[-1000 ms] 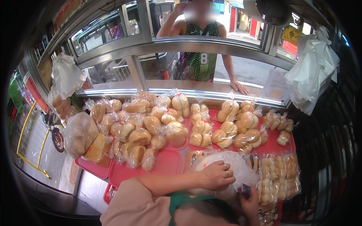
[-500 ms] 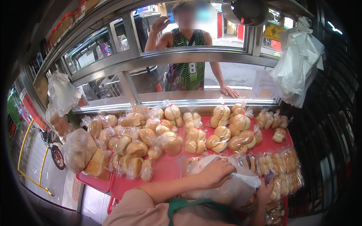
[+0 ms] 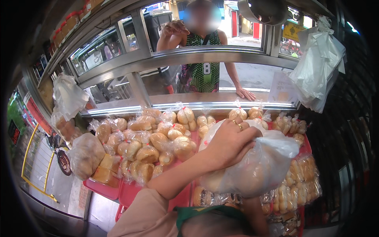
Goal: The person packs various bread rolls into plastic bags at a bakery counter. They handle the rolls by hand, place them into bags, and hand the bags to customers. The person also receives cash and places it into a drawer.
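My left hand (image 3: 233, 143) is closed on the gathered top of a translucent white plastic bag (image 3: 252, 170). Round bread rolls show through its film, and it hangs above the bread trays. Only the forearm of my right arm (image 3: 255, 215) shows below the bag. The bag hides my right hand, so its fingers and anything in them cannot be seen. Around the bag lie bagged bread rolls (image 3: 183, 148) on a red tray (image 3: 182, 162). Packs of small finger-shaped rolls (image 3: 294, 189) lie to its right.
Past the metal-framed window (image 3: 189, 56) stands a person (image 3: 203, 75), one hand (image 3: 245, 94) on the ledge and the other raised. White plastic bags (image 3: 316, 71) hang at the right, more bags (image 3: 69, 94) at the left. A metal pot (image 3: 263, 12) hangs overhead.
My left hand has lifted the bag of rolls up and away from me. My right hand, which held a banknote, has passed out of sight behind the bag.
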The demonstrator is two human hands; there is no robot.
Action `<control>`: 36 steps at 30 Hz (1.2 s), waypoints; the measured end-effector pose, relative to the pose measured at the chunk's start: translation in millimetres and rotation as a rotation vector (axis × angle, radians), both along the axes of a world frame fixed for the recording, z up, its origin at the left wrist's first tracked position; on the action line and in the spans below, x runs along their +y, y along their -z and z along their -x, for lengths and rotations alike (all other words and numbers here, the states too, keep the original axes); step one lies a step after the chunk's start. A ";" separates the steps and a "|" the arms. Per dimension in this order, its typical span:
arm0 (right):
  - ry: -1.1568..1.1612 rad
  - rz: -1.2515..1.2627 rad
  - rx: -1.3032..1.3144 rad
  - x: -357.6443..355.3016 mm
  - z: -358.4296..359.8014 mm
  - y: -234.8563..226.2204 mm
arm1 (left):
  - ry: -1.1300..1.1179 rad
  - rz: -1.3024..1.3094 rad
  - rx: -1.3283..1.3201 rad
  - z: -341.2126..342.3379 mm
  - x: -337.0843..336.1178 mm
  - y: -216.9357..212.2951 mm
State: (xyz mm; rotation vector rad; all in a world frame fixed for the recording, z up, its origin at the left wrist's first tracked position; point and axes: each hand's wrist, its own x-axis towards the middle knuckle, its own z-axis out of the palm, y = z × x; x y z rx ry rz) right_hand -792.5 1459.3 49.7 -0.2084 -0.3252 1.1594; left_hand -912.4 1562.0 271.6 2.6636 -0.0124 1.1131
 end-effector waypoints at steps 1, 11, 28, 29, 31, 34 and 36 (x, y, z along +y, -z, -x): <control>-0.015 -0.017 0.013 7.8 0.0 -2.6 | -0.028 -0.019 -0.033 -0.9 3.3 3.0; -0.311 -0.332 0.125 132.0 -5.2 -41.4 | -0.437 0.532 -0.389 82.2 92.4 54.8; -0.353 -0.288 0.084 248.5 -19.1 -178.7 | 0.247 1.152 -0.815 48.7 169.0 40.6; -0.369 -0.270 0.059 249.0 -18.5 -184.5 | 0.247 1.135 -0.826 47.6 170.4 32.8; -0.339 -0.181 -0.018 249.9 -18.9 -199.9 | 0.243 1.085 -0.860 46.3 173.0 14.8; -0.227 -0.124 -0.021 249.9 -17.2 -215.9 | 0.233 0.888 -0.839 48.3 169.1 -0.6; -0.293 -0.262 0.004 241.9 -22.2 -212.1 | 0.127 0.765 -0.790 55.4 169.5 2.0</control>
